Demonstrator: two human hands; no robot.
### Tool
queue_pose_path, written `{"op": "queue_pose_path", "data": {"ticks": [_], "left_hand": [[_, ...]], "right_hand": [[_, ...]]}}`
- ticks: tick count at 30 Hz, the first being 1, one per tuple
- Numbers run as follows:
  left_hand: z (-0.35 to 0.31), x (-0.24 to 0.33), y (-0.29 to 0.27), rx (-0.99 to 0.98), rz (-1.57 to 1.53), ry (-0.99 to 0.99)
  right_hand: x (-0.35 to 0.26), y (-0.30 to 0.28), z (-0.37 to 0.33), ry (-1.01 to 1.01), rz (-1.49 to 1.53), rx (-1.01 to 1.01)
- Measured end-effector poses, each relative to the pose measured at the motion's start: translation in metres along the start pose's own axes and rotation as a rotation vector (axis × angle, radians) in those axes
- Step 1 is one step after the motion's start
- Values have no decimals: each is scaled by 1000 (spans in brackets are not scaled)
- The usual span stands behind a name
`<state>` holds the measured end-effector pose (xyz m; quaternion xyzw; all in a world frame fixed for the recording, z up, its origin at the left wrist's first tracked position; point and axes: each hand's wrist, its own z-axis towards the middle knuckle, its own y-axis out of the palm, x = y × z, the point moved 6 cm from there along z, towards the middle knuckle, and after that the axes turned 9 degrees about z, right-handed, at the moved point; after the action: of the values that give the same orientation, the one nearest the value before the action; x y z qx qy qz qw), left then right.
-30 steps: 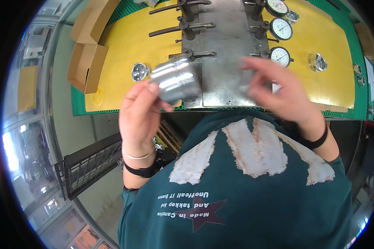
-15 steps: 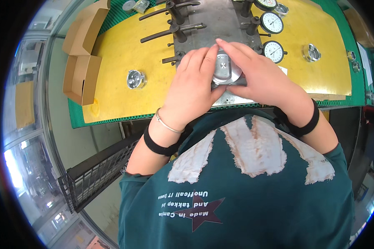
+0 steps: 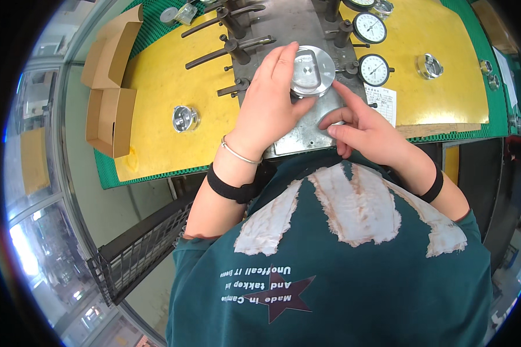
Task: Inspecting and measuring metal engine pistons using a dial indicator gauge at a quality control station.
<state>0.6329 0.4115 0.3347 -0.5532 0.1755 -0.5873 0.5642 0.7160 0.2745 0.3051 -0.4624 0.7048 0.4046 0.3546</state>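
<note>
A silver metal piston (image 3: 321,68) with a recessed crown sits crown-up over the near part of the grey metal gauge fixture (image 3: 286,23). My left hand (image 3: 265,110) grips it from the left, fingers along its far-left side and thumb at its near edge. To the right, my right hand (image 3: 369,126) is open and apart from its earlier grip. Its index finger points to the piston's near-right edge; whether it touches is unclear. The other fingers are half bent with nothing in them. Beside the piston's right side stands a dial gauge (image 3: 374,70).
Black clamp levers (image 3: 228,51) line the fixture's left side. Another dial gauge (image 3: 370,28) stands farther back. Pistons rest on the yellow mat left (image 3: 185,119) and right (image 3: 429,67). A printed sheet (image 3: 382,103) lies near the gauges, and an open cardboard box (image 3: 104,113) at far left.
My right hand has let go of the piston and drawn back toward me. My left hand still holds the piston, which now shows more fully and lies slightly farther from me.
</note>
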Motion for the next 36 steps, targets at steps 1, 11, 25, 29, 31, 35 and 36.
{"op": "queue_pose_path", "data": {"ticks": [1, 11, 25, 29, 31, 35, 36], "left_hand": [[1, -1, 1, 8, 5, -4], [3, -2, 2, 38, 18, 13], [3, 0, 2, 50, 7, -8], [3, 0, 1, 54, -5, -10], [2, -1, 2, 52, 14, -12], [2, -12, -3, -14, -215, -105], [3, -27, -3, 6, -589, -237]], "right_hand": [[0, -1, 0, 0, 1, 2], [-1, -2, 1, 26, 24, 11], [0, -1, 3, 40, 39, 21], [0, -2, 4, 52, 33, 24], [0, -2, 4, 56, 26, 23], [2, -4, 4, 57, 83, 22], [2, -5, 3, 63, 111, 29]]}}
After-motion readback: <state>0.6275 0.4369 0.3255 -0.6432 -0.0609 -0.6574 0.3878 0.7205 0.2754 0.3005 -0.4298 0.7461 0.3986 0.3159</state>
